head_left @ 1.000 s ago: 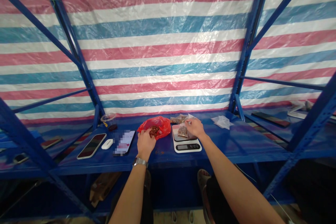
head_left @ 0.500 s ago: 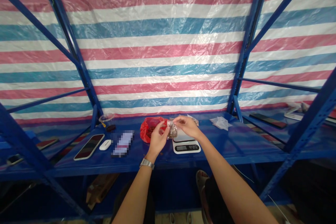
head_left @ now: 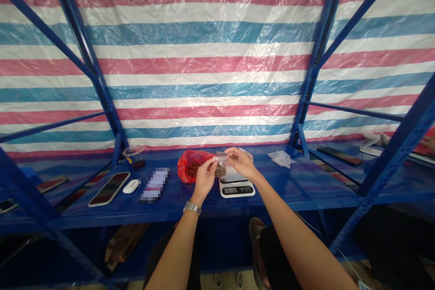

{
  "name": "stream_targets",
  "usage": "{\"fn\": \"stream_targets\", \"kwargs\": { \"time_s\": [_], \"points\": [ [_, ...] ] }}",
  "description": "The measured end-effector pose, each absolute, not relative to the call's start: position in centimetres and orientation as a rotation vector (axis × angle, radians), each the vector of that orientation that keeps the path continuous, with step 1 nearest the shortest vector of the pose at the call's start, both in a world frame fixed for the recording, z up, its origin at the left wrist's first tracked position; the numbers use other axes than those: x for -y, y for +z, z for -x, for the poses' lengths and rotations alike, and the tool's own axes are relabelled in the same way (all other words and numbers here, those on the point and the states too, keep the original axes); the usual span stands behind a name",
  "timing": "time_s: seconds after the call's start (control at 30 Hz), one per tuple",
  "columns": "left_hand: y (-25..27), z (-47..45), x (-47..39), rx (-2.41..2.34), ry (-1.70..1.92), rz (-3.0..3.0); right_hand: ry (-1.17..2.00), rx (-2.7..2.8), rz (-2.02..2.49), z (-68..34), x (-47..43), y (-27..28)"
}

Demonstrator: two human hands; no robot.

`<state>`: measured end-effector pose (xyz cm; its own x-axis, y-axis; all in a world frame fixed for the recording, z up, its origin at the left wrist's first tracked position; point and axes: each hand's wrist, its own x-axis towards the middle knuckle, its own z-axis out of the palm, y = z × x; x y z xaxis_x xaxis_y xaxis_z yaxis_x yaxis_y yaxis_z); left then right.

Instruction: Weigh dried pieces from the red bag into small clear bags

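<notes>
A small clear plastic bag (head_left: 220,171) with brown bits in its lower part hangs between my two hands. My left hand (head_left: 205,178) pinches the bag's top edge at the left. On the right side of that edge, my right hand (head_left: 240,163) has its fingers closed on the plastic. Behind my left hand sits an open red plastic bag (head_left: 183,166) with small reddish-brown pieces inside. A white digital scale (head_left: 237,190) with a dark display stands under and beside my right hand, partly covered by it.
Left on the blue shelf (head_left: 272,195) lie a phone (head_left: 109,189), a white earbud case (head_left: 131,186) and a pixelated rectangular thing (head_left: 155,185). A clear plastic cup (head_left: 135,156) is behind them. Clear plastic bags (head_left: 281,158) lie right. Blue posts (head_left: 307,86) flank the shelf.
My hands have drawn a little apart along the small bag's top edge, and more of the bag shows. The whole view has shifted slightly.
</notes>
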<state>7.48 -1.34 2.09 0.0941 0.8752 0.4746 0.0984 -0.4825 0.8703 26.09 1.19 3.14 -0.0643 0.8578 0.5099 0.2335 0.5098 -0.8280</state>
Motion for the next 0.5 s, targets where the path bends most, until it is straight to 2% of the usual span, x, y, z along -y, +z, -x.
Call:
{"fn": "stream_targets", "kwargs": {
  "time_s": [0.5],
  "points": [
    [1.98, -8.05, 1.44, -0.946, 1.453, -1.730, 0.577, 1.643, 0.933, -25.12, -0.53, 2.28]
  ]
}}
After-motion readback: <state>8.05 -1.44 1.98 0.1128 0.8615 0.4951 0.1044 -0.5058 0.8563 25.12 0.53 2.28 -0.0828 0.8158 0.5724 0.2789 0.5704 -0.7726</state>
